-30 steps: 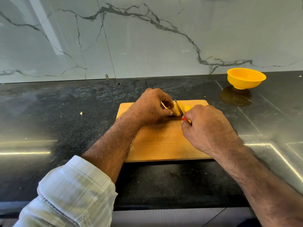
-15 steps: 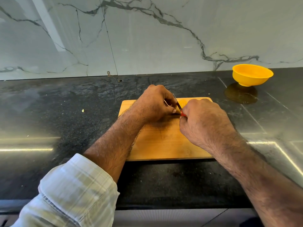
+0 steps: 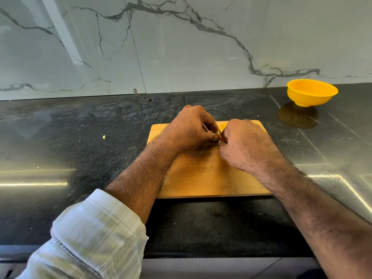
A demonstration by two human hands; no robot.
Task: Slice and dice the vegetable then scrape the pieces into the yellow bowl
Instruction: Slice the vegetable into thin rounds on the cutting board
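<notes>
Both hands are now sitting closer together than a moment ago, the right hand (image 3: 246, 144) covering the blade that was showing between them. On the wooden cutting board (image 3: 205, 176), the left hand (image 3: 189, 130) is curling its fingers around the pale yellow vegetable (image 3: 218, 133), while the right hand is gripping a red-handled knife (image 3: 223, 139). Well apart, the yellow bowl (image 3: 312, 94) is standing on the dark counter (image 3: 80, 148).

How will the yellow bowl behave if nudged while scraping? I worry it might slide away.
The yellow bowl looks like thin plastic, so probably light. It stands on a small foot on the glossy dark counter, so a push would likely slide it. Its wide flare over that narrow base suggests a rim push could tip it.
</notes>
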